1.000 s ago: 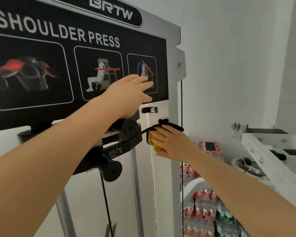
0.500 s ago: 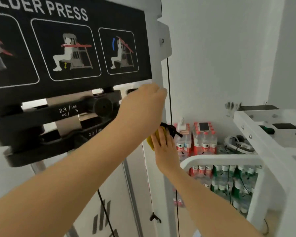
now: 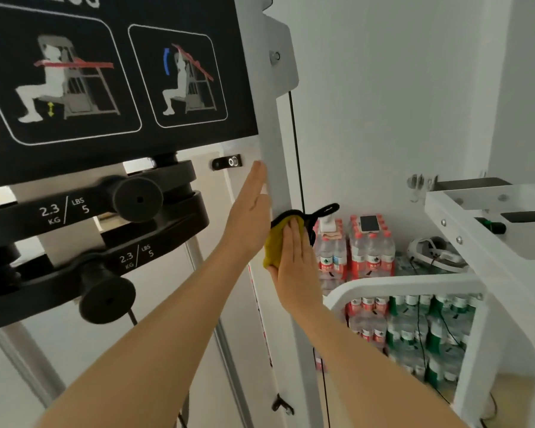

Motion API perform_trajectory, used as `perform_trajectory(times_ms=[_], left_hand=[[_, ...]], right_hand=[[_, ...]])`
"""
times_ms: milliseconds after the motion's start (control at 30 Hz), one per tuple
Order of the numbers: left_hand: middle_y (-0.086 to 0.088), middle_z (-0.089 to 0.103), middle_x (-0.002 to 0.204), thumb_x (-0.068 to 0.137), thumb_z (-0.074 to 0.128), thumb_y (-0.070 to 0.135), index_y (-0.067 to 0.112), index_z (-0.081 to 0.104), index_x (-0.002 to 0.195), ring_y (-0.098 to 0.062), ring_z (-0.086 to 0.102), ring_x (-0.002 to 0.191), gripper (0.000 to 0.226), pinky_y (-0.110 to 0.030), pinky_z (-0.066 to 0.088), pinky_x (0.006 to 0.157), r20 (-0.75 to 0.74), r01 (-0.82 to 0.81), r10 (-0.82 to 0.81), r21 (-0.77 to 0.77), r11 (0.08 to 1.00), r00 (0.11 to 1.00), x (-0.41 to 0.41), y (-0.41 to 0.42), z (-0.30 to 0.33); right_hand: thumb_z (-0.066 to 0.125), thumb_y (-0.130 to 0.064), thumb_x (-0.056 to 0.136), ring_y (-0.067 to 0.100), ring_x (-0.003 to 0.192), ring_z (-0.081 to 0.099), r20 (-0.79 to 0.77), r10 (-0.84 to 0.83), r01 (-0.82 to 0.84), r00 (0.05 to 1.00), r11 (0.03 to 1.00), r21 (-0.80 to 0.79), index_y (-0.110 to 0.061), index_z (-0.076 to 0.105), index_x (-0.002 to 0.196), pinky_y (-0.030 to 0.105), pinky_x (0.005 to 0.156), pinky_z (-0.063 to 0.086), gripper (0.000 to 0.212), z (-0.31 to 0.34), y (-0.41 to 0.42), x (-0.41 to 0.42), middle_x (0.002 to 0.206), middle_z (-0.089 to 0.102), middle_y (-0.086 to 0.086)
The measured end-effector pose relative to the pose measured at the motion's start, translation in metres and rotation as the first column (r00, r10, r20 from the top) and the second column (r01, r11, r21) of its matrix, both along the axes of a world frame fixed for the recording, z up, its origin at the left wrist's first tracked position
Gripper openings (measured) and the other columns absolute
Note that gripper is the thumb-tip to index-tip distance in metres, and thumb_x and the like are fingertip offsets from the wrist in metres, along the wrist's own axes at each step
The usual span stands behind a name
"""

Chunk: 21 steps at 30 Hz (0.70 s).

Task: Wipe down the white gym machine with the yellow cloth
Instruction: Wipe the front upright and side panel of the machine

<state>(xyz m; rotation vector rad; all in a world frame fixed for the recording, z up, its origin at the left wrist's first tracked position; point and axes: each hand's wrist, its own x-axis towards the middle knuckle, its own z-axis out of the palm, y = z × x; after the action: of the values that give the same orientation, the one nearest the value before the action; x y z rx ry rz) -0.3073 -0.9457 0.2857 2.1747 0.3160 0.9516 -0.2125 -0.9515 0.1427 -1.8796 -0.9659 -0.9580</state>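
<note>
The white gym machine [image 3: 275,143] fills the left half of the view, with a black instruction panel on top and black add-on weights below it. The yellow cloth [image 3: 274,245], edged in black with a black loop, lies flat against the machine's white upright post. My right hand [image 3: 294,261] presses the cloth onto the post with straight fingers. My left hand [image 3: 249,211] rests with straight fingers on the post's left side, just above and left of the cloth.
A black cable [image 3: 297,149] runs down beside the post. A second white machine frame [image 3: 464,230] juts in from the right. Packs of water bottles [image 3: 368,251] with a phone on top stand against the wall behind.
My right hand has slid the cloth down the post. My left hand dropped from the black panel to the post, with fingers straightened. The view has tilted down and right.
</note>
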Motion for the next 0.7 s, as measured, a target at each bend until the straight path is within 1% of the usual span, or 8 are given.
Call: perform_trajectory(times_ms=[100,200,267,333,433,500,600,700], left_hand=[[0.009,-0.002,0.156,0.098,0.022,0.003,0.02,0.002,0.148,0.0,0.001,0.139,0.056,-0.006,-0.001,0.103,-0.085,0.019,-0.007,0.134,0.991,0.996,0.003,0.007,-0.013],[0.014,0.028,0.141,0.099,0.025,0.005,0.021,0.015,0.147,0.005,0.024,0.128,0.052,-0.014,0.015,0.105,0.103,0.04,-0.027,-0.122,0.992,0.994,0.007,0.008,-0.019],[0.017,0.034,0.133,0.099,0.028,0.006,0.023,0.024,0.145,0.002,0.03,0.123,0.05,-0.017,0.02,0.103,0.221,0.037,0.029,-0.29,0.956,0.975,0.012,0.014,-0.021],[0.016,0.028,0.145,0.099,0.028,0.006,0.024,0.026,0.145,0.005,0.025,0.127,0.049,-0.01,0.02,0.103,0.19,0.018,0.033,-0.263,0.965,0.981,0.015,0.02,-0.025],[0.02,0.013,0.152,0.096,0.027,0.0,0.03,0.021,0.145,0.012,0.018,0.125,0.057,0.012,0.02,0.083,0.137,0.063,-0.034,-0.208,0.976,0.99,0.015,0.029,-0.034],[0.022,0.011,0.152,0.094,0.026,-0.004,0.032,0.021,0.145,0.013,0.016,0.124,0.062,0.008,0.02,0.087,0.125,0.105,-0.08,-0.214,0.971,0.989,0.013,0.034,-0.035],[0.021,0.007,0.153,0.092,0.024,-0.008,0.034,0.021,0.144,0.014,0.012,0.124,0.066,-0.01,0.014,0.102,0.085,0.107,-0.093,-0.177,0.978,0.992,0.009,0.038,-0.039],[0.017,0.007,0.154,0.093,0.023,-0.007,0.036,0.021,0.139,0.009,0.008,0.131,0.064,-0.008,0.009,0.102,0.042,0.076,-0.072,-0.095,0.993,0.997,0.003,0.037,-0.052]], right_hand=[[0.089,-0.024,0.057,0.042,0.12,0.051,-0.068,-0.048,0.046,0.997,0.998,-0.034,0.0,0.028,0.136,0.047,0.095,0.042,0.103,-0.031,0.0,-0.011,0.137,0.048,0.021],[0.09,-0.019,0.053,0.043,0.111,0.057,-0.176,-0.086,0.09,0.981,0.996,0.019,0.002,0.032,0.134,0.051,0.086,0.049,0.102,-0.018,0.007,-0.017,0.131,0.053,0.024],[0.088,-0.022,0.057,0.042,0.11,0.058,-0.223,-0.1,0.118,0.97,0.991,0.068,0.003,0.041,0.132,0.053,0.085,0.049,0.092,0.009,0.011,-0.016,0.127,0.055,0.023],[0.083,-0.026,0.065,0.041,0.115,0.053,-0.25,-0.085,0.12,0.964,0.984,0.129,0.0,0.043,0.133,0.054,0.09,0.044,0.082,0.035,0.014,-0.015,0.13,0.054,0.02],[0.081,-0.034,0.064,0.037,0.107,0.058,-0.22,-0.147,0.194,0.964,0.958,0.211,-0.007,0.037,0.127,0.049,0.085,0.048,0.081,0.048,0.024,-0.014,0.124,0.057,0.017],[0.081,-0.044,0.063,0.036,0.104,0.06,-0.261,-0.197,0.256,0.945,0.943,0.215,-0.007,0.037,0.122,0.046,0.084,0.049,0.083,0.037,0.03,-0.016,0.12,0.06,0.016],[0.076,-0.056,0.063,0.035,0.104,0.061,-0.321,-0.276,0.323,0.906,0.941,0.102,-0.005,0.041,0.117,0.044,0.087,0.047,0.083,0.002,0.029,-0.021,0.115,0.062,0.015],[0.067,-0.06,0.069,0.038,0.11,0.058,-0.34,-0.333,0.335,0.879,0.941,-0.057,0.0,0.043,0.119,0.051,0.093,0.044,0.082,-0.033,0.021,-0.027,0.117,0.061,0.019]])
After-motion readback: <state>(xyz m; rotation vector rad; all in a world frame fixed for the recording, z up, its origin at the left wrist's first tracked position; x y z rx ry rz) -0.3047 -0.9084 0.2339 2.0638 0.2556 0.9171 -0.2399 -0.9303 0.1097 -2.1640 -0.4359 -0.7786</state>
